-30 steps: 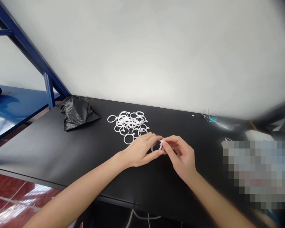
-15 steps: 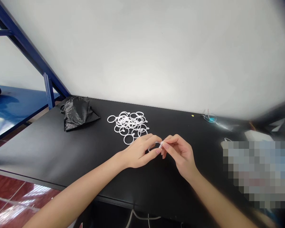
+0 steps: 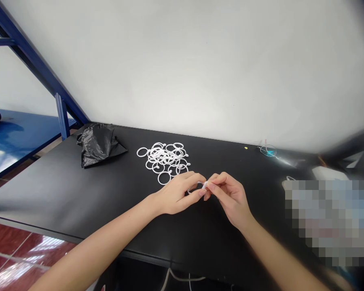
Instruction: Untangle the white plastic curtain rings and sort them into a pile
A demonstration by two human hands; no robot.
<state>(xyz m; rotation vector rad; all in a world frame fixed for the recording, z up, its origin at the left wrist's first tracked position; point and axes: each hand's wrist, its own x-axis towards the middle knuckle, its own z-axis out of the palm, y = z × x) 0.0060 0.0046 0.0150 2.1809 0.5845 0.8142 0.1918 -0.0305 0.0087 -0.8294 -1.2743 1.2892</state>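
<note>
Above the black table [image 3: 87,202], my left hand [image 3: 178,195] is closed on a thin white ring [image 3: 204,185], its thumb and fingers around one side. The fingertips of my right hand [image 3: 230,196] pinch the same ring at its small tab, and the two hands meet there. Fingers cover much of the ring, so I cannot tell whether it is open at the tab. Just beyond my left hand lies a loose pile of similar white rings [image 3: 164,178], each with a small knob-like tab.
A crumpled black plastic bag [image 3: 97,143] lies at the back left. Toward the back right are a small yellow bit [image 3: 246,148] and a clear, bluish round item [image 3: 269,151]. A blurred-out object [image 3: 324,222] stands at the right. A white wall [image 3: 182,81] rises behind the table.
My right fingertips have shifted very slightly to the left at the ring's tab. Both hands keep their hold, and the pile and bag are unchanged.
</note>
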